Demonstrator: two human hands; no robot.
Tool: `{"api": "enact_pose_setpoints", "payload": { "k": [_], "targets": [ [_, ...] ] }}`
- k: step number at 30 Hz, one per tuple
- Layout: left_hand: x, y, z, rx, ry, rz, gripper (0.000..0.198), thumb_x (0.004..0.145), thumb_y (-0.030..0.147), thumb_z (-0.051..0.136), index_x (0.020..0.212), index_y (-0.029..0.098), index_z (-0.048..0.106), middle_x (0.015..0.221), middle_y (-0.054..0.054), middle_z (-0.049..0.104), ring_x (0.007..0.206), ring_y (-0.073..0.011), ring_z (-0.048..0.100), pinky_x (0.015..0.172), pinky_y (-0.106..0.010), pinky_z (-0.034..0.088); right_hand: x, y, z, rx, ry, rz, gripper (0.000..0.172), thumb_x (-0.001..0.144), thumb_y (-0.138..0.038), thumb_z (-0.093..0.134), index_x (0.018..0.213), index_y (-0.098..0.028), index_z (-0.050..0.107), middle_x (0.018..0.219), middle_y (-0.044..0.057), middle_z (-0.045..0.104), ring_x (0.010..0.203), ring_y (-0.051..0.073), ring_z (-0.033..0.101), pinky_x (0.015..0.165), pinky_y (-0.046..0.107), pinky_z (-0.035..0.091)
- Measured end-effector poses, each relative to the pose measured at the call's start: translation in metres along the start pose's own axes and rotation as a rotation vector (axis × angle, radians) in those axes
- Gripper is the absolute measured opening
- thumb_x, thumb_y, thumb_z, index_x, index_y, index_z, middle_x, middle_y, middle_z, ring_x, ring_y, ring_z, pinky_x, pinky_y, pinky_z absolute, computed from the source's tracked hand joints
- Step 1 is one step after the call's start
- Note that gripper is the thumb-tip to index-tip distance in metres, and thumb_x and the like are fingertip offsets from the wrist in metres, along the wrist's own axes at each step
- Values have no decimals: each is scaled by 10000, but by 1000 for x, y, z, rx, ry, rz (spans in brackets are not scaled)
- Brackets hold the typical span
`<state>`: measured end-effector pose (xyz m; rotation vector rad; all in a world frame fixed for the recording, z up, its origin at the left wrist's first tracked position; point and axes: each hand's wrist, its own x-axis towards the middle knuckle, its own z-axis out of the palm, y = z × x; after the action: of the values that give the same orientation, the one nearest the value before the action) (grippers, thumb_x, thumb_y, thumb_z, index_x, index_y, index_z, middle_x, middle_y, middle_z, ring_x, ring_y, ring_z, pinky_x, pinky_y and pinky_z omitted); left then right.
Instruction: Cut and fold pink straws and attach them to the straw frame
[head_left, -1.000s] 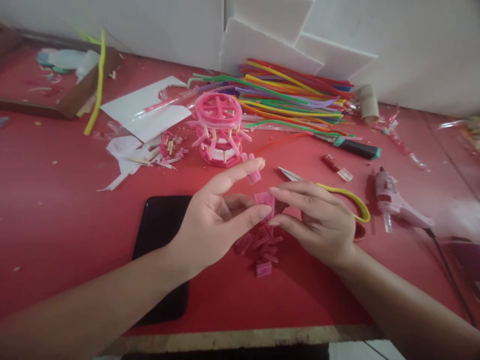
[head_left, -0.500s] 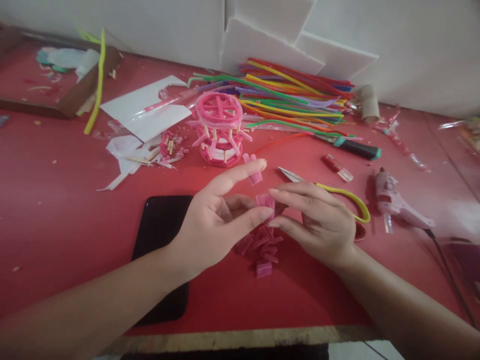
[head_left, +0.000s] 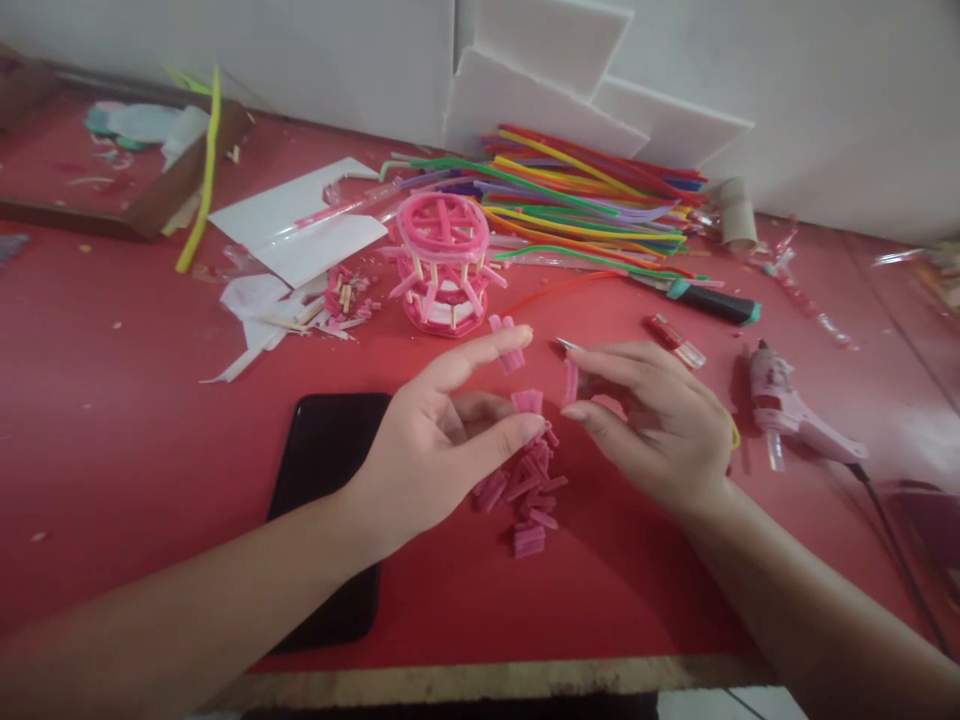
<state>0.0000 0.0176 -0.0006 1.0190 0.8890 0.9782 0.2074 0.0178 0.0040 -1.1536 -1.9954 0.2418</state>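
My left hand [head_left: 427,450] pinches a small cluster of short pink pipe cleaner pieces [head_left: 527,402] between thumb and fingers, its index finger stretched out above. Just beyond that fingertip is another little pink cluster [head_left: 512,350]; whether the finger touches it I cannot tell. Between the thumb and index finger of my right hand [head_left: 660,430] is a single short pink pipe cleaner piece [head_left: 571,382], apart from the left hand's cluster. A loose pile of cut pink pieces [head_left: 534,485] lies on the red table below. Scissors [head_left: 567,344] are mostly hidden behind my right hand.
Behind my hands stands a pink openwork model [head_left: 442,262]. Coloured pipe cleaners [head_left: 592,195] lie at the back. A black phone [head_left: 322,450] rests under my left forearm. To the right are a glue gun [head_left: 787,400], a cutter knife [head_left: 716,303] and a lighter [head_left: 675,340].
My right hand has moved right, away from my left hand, with one pink piece in its fingers. The left hand stays nearly in place and keeps its cluster.
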Motion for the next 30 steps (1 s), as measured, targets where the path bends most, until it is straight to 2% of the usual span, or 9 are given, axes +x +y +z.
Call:
{"api": "enact_pose_setpoints", "payload": {
  "k": [3, 5, 10, 12, 16, 20, 24, 27, 30],
  "targets": [
    [-1, -1, -2, 18, -40, -55, 573, 790, 238, 784, 1303, 417, 602, 820, 44, 731, 751, -128, 693, 653, -202, 577, 3, 9, 0, -103, -56, 38, 270, 883, -284, 693, 1152, -257, 694, 997, 67, 731, 824, 211, 696, 781, 373, 586],
    [-2, -2, -2, 42, -68, -100, 585, 811, 258, 765, 1340, 412, 566, 786, 40, 726, 752, -134, 697, 656, -209, 577, 2, 19, 3, -169, -114, 43, 251, 896, -281, 671, 1143, -246, 697, 1033, 82, 732, 928, 247, 690, 842, 419, 569],
    [-1, -2, 0, 140, -108, -102, 566, 813, 210, 750, 1340, 320, 574, 937, 1, 734, 820, -122, 702, 716, -188, 576, -4, 36, 12, -320, -263, 47, 261, 895, -290, 655, 1130, -193, 712, 1194, 147, 661, 1119, 340, 588, 969, 560, 484],
    [-1, -1, 2, 149, -123, -94, 540, 805, 174, 743, 1315, 274, 594, 1085, -28, 712, 823, -108, 695, 700, -170, 572, -3, 31, 11, -324, -231, 45, 279, 893, -283, 650, 1152, -195, 704, 1259, 159, 631, 1166, 355, 558, 1001, 590, 448],
    [-1, -1, 4, 167, -207, -86, 478, 813, 142, 713, 1272, 242, 622, 1223, -49, 656, 788, -81, 673, 681, -165, 567, 3, 10, 3, -58, -67, 121, 232, 930, -270, 603, 1139, -247, 700, 1164, 106, 678, 1116, 267, 618, 994, 485, 480],
    [-1, -6, 2, 240, -295, 21, 401, 819, 152, 702, 1213, 211, 659, 1198, -65, 634, 758, -95, 674, 690, -215, 586, 5, -4, 0, 306, -140, 274, 145, 941, -296, 608, 1001, -251, 732, 1041, 57, 708, 1029, 201, 657, 971, 404, 505],
    [-2, -8, 1, 316, -343, 95, 339, 828, 136, 675, 1160, 204, 689, 1232, -82, 620, 781, -127, 700, 735, -273, 605, 4, -4, 4, 470, -159, 300, 78, 901, -235, 656, 872, -237, 729, 934, 30, 703, 957, 178, 663, 993, 399, 499],
    [-2, -6, 2, 301, -342, 54, 326, 828, 156, 689, 1151, 200, 697, 1219, -86, 637, 770, -123, 695, 722, -264, 601, 4, -2, 4, 472, -146, 300, 86, 895, -214, 663, 836, -240, 719, 884, 10, 697, 901, 161, 663, 1003, 396, 499],
    [-1, -3, 2, 152, -323, -85, 360, 802, 174, 738, 1158, 215, 697, 1173, -71, 681, 775, -121, 690, 723, -250, 595, 4, 0, 4, 484, -157, 322, 101, 926, -253, 633, 879, -248, 722, 907, 13, 710, 905, 155, 671, 967, 365, 527]
  ]
}}
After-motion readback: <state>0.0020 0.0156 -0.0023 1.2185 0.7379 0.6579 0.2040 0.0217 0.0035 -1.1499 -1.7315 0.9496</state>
